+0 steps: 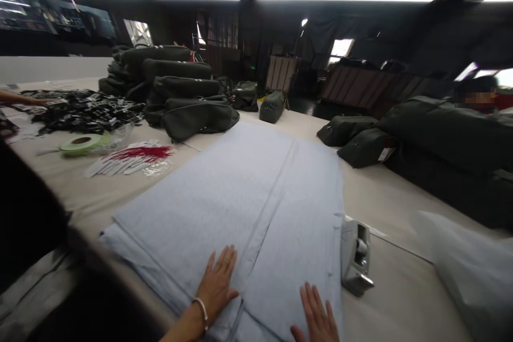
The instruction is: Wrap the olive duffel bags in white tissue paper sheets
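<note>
A large folded sheet of pale blue-grey cloth lies across the table in front of me, with a long crease running lengthwise. My left hand, a pale bracelet at its wrist, rests flat on the cloth just left of that crease, fingers stretched out. To the right, my right hand lies on the cloth near its right edge with fingers spread, partly cut off by the bottom of the view. Neither hand holds anything. A grey tape dispenser stands beside the cloth's right edge.
Dark green bags are piled at the back left, with more bags at right. Red-stringed tags, a green tape roll and black straps lie left. Translucent plastic sits right. Another person's hand reaches in at far left.
</note>
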`<state>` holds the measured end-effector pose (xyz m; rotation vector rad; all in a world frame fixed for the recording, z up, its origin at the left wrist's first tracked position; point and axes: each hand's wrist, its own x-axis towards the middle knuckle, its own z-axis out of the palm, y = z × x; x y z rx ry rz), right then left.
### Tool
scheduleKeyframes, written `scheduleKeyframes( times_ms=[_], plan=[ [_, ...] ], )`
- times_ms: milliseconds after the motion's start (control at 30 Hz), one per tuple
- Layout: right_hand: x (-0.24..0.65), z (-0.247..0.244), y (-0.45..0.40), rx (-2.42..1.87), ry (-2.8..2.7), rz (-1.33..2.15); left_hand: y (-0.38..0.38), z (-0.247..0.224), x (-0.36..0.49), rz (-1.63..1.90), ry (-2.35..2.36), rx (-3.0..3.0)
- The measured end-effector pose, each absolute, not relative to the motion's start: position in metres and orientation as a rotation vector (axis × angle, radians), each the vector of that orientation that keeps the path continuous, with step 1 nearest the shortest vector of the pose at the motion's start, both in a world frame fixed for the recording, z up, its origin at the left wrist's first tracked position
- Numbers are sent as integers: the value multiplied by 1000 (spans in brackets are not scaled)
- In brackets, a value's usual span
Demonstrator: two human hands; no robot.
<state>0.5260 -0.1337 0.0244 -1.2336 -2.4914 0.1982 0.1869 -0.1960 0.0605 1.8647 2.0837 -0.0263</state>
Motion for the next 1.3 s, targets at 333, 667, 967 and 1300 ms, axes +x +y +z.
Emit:
scheduleKeyframes(
  times_ms=[333,667,967,1300],
  plan=[
    [438,-16,-122,-824,-2468,-213,-204,86,147,101,2167,1678],
    [457,-46,-110,-824,-2608,-128,-170,81,121,266,1993,1613],
    [451,3,-107,-1407,-2581,576,-146,72,76,493,1599,1420],
    [395,110,-106,-1781,-1989,559,-122,125,1,870,1374,1476]
  ],
)
